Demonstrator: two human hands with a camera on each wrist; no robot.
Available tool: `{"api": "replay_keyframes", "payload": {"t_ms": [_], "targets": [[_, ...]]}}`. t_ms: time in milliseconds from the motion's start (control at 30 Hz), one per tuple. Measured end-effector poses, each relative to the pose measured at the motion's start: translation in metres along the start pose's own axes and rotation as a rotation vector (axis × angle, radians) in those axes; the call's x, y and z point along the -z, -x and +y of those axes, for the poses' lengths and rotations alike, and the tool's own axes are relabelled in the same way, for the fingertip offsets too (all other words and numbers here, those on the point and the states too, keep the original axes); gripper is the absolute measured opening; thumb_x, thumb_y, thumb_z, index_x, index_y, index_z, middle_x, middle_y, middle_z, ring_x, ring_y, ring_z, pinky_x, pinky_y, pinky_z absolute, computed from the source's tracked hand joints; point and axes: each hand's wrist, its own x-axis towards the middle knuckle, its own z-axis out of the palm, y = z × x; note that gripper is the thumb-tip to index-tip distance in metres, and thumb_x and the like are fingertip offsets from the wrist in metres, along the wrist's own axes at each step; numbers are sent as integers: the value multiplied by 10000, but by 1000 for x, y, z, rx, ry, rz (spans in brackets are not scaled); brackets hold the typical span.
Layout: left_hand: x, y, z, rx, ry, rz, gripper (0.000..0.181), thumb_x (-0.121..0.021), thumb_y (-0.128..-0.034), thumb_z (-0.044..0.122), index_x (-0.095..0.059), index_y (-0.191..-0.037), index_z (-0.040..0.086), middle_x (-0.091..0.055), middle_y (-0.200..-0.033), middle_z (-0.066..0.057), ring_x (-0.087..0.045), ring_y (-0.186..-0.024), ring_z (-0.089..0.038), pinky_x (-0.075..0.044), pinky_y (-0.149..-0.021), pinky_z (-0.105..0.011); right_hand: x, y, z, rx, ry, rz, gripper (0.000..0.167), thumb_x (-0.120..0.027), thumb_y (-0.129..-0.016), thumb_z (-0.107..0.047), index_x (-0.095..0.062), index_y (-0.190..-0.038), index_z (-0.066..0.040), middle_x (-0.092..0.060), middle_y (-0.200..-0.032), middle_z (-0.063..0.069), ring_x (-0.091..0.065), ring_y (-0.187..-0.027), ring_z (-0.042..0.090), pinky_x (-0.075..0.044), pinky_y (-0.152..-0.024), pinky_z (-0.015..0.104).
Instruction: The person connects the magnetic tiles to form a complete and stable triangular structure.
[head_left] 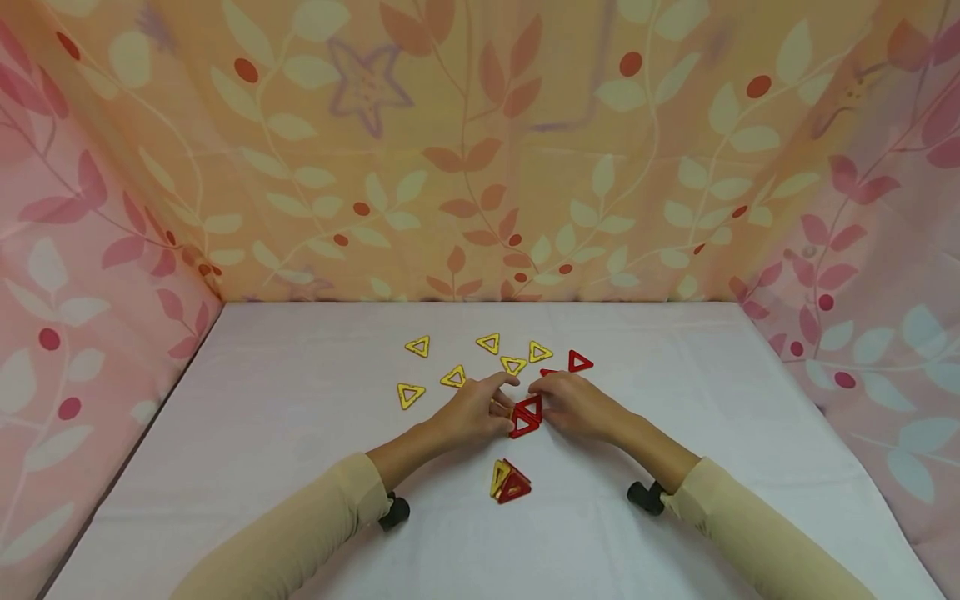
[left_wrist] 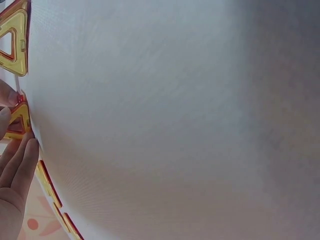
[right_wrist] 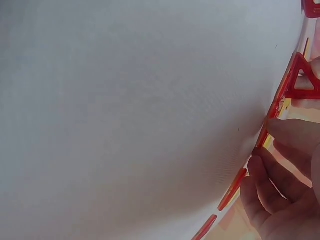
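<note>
In the head view, my left hand and right hand meet around a small group of triangular tiles at mid-table. Two red triangular tiles show between them, standing tilted edge to edge. The left thumb and fingers hold a yellow triangular tile from either side, seen in the left wrist view. In the right wrist view, the right thumb and fingertips pinch a red triangular tile low on the cloth, beside an upright red triangle. Fingers hide part of the group.
Nearer me stands a small red and yellow pyramid of tiles. Several loose yellow triangles lie flat beyond and left of my hands. A loose red triangle lies behind the right hand. White cloth covers the table; patterned curtains surround it.
</note>
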Motion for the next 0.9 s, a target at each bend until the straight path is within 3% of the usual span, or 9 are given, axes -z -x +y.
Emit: {"api": "replay_keyframes", "payload": {"t_ms": [500, 900], "targets": [[1, 0, 1, -4, 13, -10, 575, -770, -851, 22, -516, -1364, 75, -728, -1050, -57, -697, -919, -109, -553, -796, -232, -3, -2, 1, 8, -45, 33, 328, -750, -861, -72, -674, -1179, -40, -696, -1086, 49, -615, -953, 175, -536, -898, 381], [1, 0, 1, -10, 6, -8, 571, -769, -848, 12, -518, -1357, 70, -729, -1035, -57, -698, -915, -112, -552, -794, -232, -7, -1, -2, 2, -51, 80, 460, -862, -774, -213, -673, -1160, -52, -680, -1013, 15, -588, -865, 164, -521, -775, 309]]}}
